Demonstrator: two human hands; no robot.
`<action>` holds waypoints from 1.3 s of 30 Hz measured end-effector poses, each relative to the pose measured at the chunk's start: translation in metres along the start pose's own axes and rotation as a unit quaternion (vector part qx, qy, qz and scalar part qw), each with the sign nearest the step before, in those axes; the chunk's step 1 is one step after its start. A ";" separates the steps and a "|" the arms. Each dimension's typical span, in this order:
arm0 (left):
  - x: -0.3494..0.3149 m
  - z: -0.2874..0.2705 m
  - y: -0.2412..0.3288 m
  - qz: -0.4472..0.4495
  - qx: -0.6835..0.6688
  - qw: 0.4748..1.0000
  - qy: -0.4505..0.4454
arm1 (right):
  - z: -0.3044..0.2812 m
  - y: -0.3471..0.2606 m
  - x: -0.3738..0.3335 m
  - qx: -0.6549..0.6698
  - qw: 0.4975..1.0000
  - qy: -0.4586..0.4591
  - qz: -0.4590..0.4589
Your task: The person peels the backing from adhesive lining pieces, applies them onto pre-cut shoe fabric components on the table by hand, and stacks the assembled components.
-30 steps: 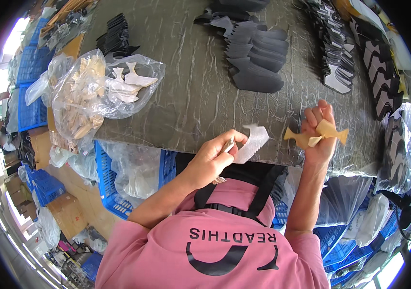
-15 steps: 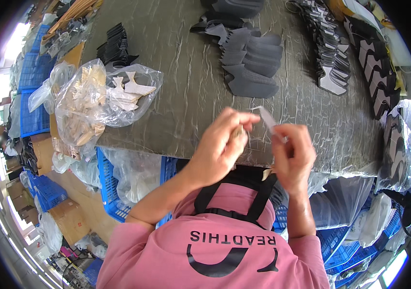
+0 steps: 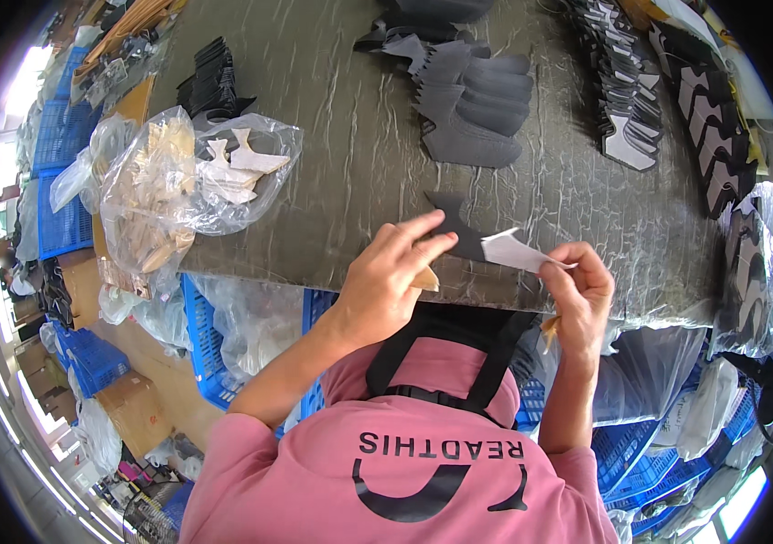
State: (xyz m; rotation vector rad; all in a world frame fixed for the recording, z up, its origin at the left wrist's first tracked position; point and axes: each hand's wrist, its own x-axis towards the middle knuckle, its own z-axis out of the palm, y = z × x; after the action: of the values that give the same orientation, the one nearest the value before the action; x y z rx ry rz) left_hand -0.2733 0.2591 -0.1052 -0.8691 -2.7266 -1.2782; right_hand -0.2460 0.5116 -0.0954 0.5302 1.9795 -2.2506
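Left hand (image 3: 391, 276) and right hand (image 3: 581, 295) have drawn apart, a dark cut piece (image 3: 470, 243) now showing between them over the table (image 3: 332, 181). Two spread left fingertips touch it; whether that palm grips the tan scrap (image 3: 425, 280), I cannot tell. The right fingers pinch a white piece (image 3: 513, 252) whose end meets the dark one. Should the fingertips lift or the pull be uneven, the two could slip askew. The table's surface is creased; blue crates (image 3: 203, 349) stand below.

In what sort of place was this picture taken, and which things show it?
Probably a workshop or factory floor: rows of overlapping, similarly shaped black pieces lie on a large worktable, a clear plastic bag holds pale cut pieces, and blue plastic crates stand around.
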 end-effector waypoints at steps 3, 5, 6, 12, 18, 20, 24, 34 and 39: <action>0.000 -0.006 0.012 -0.131 -0.171 0.976 0.039 | 0.015 0.008 -0.001 0.024 0.999 -0.042 0.010; 0.002 -0.005 0.011 -0.166 -0.208 0.963 0.035 | 0.023 0.010 -0.002 0.016 0.998 -0.058 0.019; 0.004 0.000 0.010 -0.199 -0.256 0.946 0.030 | 0.025 0.011 -0.002 0.010 0.998 -0.063 0.023; 0.012 0.012 -0.005 -0.264 -0.318 0.909 0.044 | 0.033 0.003 -0.002 -0.095 0.995 -0.036 0.022; 0.033 0.021 -0.007 -0.192 -0.084 0.976 0.057 | 0.040 0.001 0.013 -0.318 0.940 0.005 -0.124; 0.034 0.021 -0.006 -0.214 -0.078 0.973 0.030 | 0.040 0.013 0.015 -0.316 0.938 0.027 -0.140; 0.033 0.022 -0.004 -0.205 -0.061 0.976 0.034 | 0.040 0.008 0.012 -0.329 0.938 0.039 -0.102; 0.038 0.022 0.003 -0.168 0.025 0.985 0.009 | 0.042 0.010 0.013 -0.341 0.934 0.036 -0.101; 0.039 0.023 0.006 -0.137 0.087 0.987 0.001 | 0.043 0.010 0.014 -0.342 0.933 0.032 -0.107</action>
State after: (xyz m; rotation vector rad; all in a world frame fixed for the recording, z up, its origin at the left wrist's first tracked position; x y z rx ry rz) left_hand -0.2984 0.2973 -0.1076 -0.4915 -2.9803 -1.0459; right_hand -0.2642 0.4702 -0.1053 0.3110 2.7523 -1.4609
